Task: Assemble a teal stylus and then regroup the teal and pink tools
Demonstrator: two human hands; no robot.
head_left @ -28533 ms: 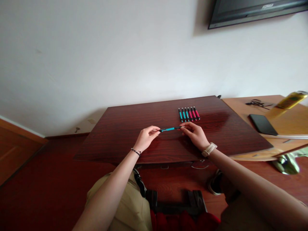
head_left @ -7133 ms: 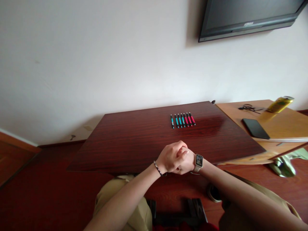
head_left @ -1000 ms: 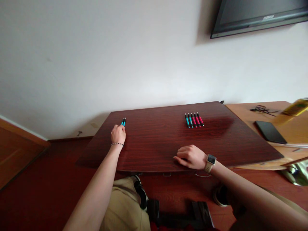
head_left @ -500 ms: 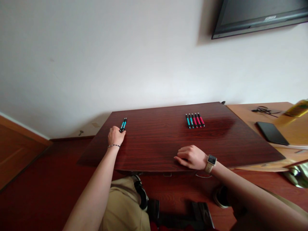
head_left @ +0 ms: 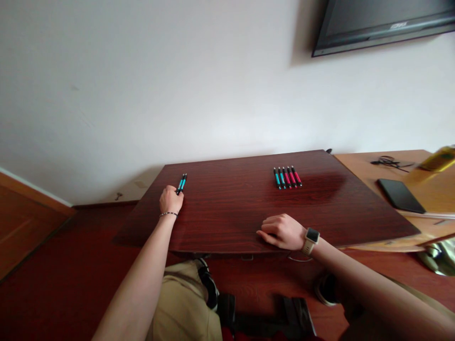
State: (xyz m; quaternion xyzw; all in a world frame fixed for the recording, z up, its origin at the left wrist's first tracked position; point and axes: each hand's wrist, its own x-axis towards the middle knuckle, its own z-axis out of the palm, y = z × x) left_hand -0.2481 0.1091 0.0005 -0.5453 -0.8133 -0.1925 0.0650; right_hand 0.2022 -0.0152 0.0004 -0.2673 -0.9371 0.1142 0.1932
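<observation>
Two teal-and-black pens (head_left: 181,183) lie side by side near the left end of the dark wood table (head_left: 227,203). My left hand (head_left: 171,199), with a beaded bracelet at the wrist, is closed at their near ends; its fingertips are partly hidden. My right hand (head_left: 282,231), wearing a watch (head_left: 311,240), rests near the table's front edge with its fingers curled in and nothing visible in them. Beyond it lies a row of several pens: teal ones (head_left: 279,178) on the left, pink ones (head_left: 292,177) on the right, all pointing roughly away from me.
A lighter wooden cabinet (head_left: 359,170) adjoins the table on the right. On it are a black flat device (head_left: 401,195), a coiled black cable (head_left: 389,162) and a bottle of yellow liquid (head_left: 439,159). A television (head_left: 384,28) hangs on the wall above.
My left hand's thumb has drawn in slightly beside the two teal pens, which stay in place. My right hand and the row of pens have not visibly moved.
</observation>
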